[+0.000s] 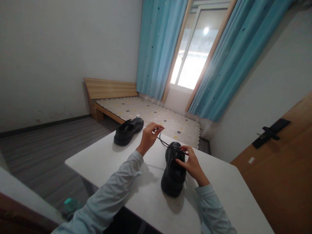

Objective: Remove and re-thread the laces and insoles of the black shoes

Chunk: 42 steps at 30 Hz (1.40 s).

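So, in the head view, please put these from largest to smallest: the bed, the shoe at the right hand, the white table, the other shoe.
1. White table
2. Bed
3. Shoe at the right hand and other shoe, unranked: the first covers more of the picture, but it is nearer to the camera.

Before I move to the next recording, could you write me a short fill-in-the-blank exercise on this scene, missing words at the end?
The right hand touches the nearer shoe; the left hand pinches its ____.
In all, ____ shoes stand on the white tabletop.
The window lies between two blue ____.

Missing words: lace; two; curtains.
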{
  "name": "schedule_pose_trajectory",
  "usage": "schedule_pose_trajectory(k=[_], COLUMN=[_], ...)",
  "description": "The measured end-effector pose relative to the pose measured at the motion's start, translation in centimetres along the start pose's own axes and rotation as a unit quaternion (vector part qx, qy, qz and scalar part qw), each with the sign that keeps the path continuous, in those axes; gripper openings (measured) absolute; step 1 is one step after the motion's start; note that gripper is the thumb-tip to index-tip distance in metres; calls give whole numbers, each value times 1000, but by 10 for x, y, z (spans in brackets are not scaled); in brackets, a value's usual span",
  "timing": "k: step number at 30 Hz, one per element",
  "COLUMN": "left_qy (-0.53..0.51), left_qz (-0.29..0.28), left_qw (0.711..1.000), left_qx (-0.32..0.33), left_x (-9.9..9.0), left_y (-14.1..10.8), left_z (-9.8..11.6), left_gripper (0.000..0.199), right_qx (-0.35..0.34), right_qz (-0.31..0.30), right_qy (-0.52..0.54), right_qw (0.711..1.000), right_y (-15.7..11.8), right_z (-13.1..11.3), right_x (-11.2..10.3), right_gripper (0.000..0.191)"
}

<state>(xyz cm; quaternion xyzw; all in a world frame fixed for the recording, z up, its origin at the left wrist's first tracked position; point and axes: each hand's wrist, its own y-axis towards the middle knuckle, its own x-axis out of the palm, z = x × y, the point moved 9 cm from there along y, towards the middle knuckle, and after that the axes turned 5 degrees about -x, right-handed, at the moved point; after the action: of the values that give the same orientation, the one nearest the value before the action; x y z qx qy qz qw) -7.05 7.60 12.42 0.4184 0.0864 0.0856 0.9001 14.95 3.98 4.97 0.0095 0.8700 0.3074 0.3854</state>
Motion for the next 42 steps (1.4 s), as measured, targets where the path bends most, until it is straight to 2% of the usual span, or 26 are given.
schedule_pose_trajectory(k=[10, 18, 36, 42], left_qy=[-37, -22, -17, -1], left_qz=[-4, -31, -39, -68], left_qw=[999, 999, 999, 998], left_qx=[-22, -9, 3, 19], left_x=[1, 6, 7, 14], left_y=[-1, -2, -3, -4], left_z=[0, -1, -1, 1], left_gripper=[15, 14, 14, 15], right_qx=[-8, -16, -23, -21], right_qz=[6, -8, -10, -13], right_qy=[-27, -35, -37, -36], right_qw=[1000, 999, 999, 999], right_y=[0, 0, 1, 0], right_z=[0, -1, -4, -5], right_x=[-7, -6, -6, -4], right_gripper=[52, 53, 52, 50])
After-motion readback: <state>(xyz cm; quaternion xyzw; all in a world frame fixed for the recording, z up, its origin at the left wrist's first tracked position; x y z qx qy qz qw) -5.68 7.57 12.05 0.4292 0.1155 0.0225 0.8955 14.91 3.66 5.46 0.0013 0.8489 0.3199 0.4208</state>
